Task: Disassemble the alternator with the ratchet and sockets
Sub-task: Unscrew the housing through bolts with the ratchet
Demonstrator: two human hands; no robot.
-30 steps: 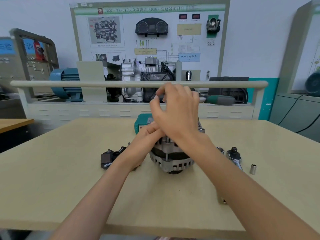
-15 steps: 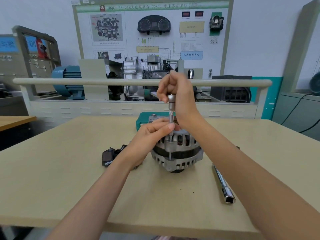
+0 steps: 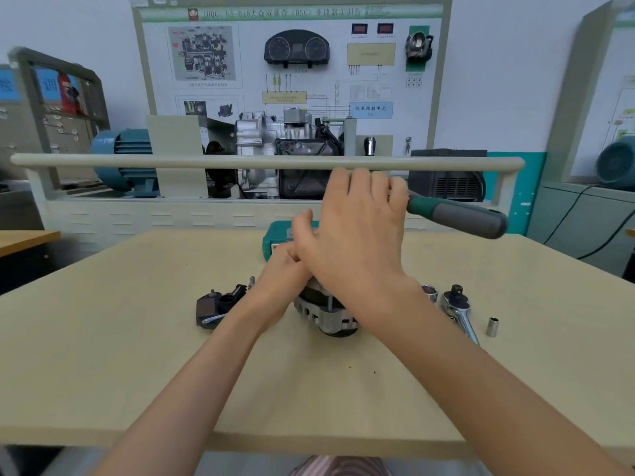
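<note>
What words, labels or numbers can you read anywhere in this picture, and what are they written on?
"DSG", amid blurred Chinese characters: green header strip of the wall training board.
"仪表控制单元": blue label on that board.
Smaller captions on the board, the two red displays: too blurred to read.
Blue signs on the left rack: unreadable.
Alternator, ratchet handle, loose socket: no legible marks.
</note>
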